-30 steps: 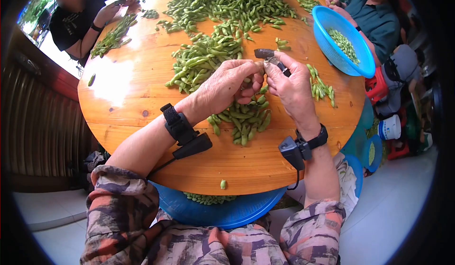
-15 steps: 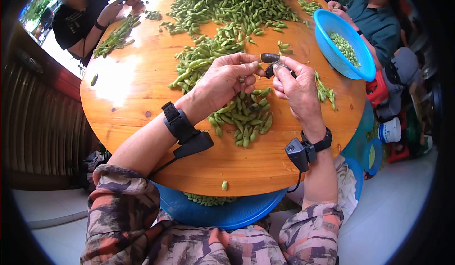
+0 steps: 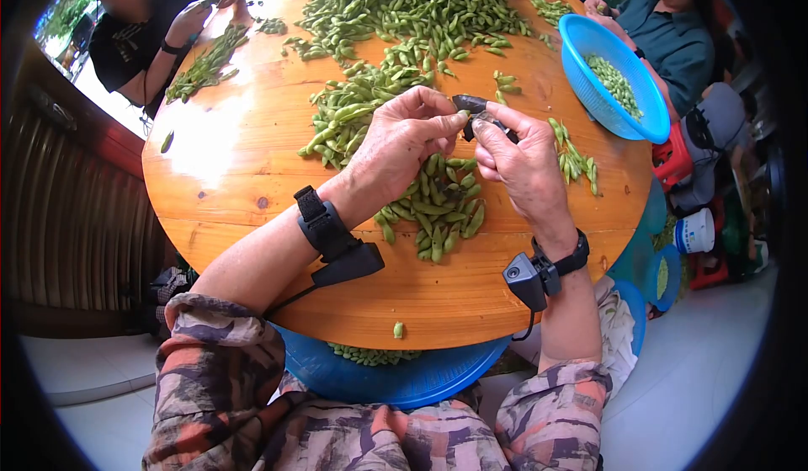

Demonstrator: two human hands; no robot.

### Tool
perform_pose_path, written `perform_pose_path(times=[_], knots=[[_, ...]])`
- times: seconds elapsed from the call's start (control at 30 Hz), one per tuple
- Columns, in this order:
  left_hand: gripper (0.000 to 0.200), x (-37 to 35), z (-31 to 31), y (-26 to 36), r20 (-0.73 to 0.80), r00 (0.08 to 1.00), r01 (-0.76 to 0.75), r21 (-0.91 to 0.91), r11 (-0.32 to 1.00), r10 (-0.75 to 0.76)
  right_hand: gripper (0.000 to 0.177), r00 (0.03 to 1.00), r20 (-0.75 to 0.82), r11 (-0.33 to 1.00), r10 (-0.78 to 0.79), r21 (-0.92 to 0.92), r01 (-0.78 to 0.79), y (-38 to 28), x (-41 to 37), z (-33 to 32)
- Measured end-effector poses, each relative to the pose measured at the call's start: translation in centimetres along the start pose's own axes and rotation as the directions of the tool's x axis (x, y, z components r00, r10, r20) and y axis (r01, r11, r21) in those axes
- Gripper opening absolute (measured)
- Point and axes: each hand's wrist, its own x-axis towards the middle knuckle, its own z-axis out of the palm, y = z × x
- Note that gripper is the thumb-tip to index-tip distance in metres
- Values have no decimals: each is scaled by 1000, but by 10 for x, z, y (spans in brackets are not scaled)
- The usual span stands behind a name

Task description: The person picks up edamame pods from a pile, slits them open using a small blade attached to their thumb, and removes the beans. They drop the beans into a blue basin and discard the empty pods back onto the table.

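Observation:
My left hand [image 3: 404, 138] is closed in a pinch near the middle of the table, its fingertips touching a black piece [image 3: 470, 103] on the fingers of my right hand. My right hand [image 3: 530, 155] is also closed, thumb against forefinger, with black material around its fingertips. Whether a small pod is between the fingertips is too small to tell. Loose green pods [image 3: 438, 206] lie on the table beneath and between my hands, and a large heap of pods [image 3: 412, 0] rises beyond them.
The round wooden table [image 3: 252, 252] fills the centre. A blue basket [image 3: 576, 67] of shelled beans stands at the right edge. A blue basin [image 3: 404, 383] with beans is below the near edge. One person [image 3: 126, 42] sits far left, another [image 3: 673, 42] far right.
Both hands have shifted slightly, with the fingertips and black piece moving a little left. The left fingers are more curled together. The two people's hands have moved a little.

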Motion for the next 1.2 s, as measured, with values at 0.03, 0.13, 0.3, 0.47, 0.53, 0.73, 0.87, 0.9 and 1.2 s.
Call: perform_pose_path(times=[0.03,0.13,0.3,0.47,0.53,0.73,0.87,0.9,1.2], knots=[[10,1,0,-1,-5,1000,-16,1,1000,16,25,1000,-1,1000,0,0,0,1,0,1],[10,1,-2,-2,4,1000,-15,-4,1000,15,26,999,-29,999,24,48,-23,4,2,1],[11,2,0,1,-12,1000,-4,-61,998,3,19,995,83,945,54,318,-78,3,4,-3],[12,3,-3,1,-25,1000,-20,-53,998,18,17,992,107,937,63,336,-96,7,5,-5],[13,3,-6,1,9,1000,-8,-33,999,8,18,993,102,942,63,321,-93,7,5,-3],[19,1,-4,1,-46,999,1,-16,1000,-2,20,1000,23,989,14,145,-17,9,3,3],[20,1,-5,1,-38,999,20,-62,998,-23,21,1000,13,992,5,125,-6,10,4,0],[20,1,-5,2,-35,999,29,-72,997,-32,21,999,38,988,13,152,-18,10,4,-2],[21,3,-9,9,82,993,94,-109,990,-85,17,993,111,999,-44,24,41,5,6,-8]])
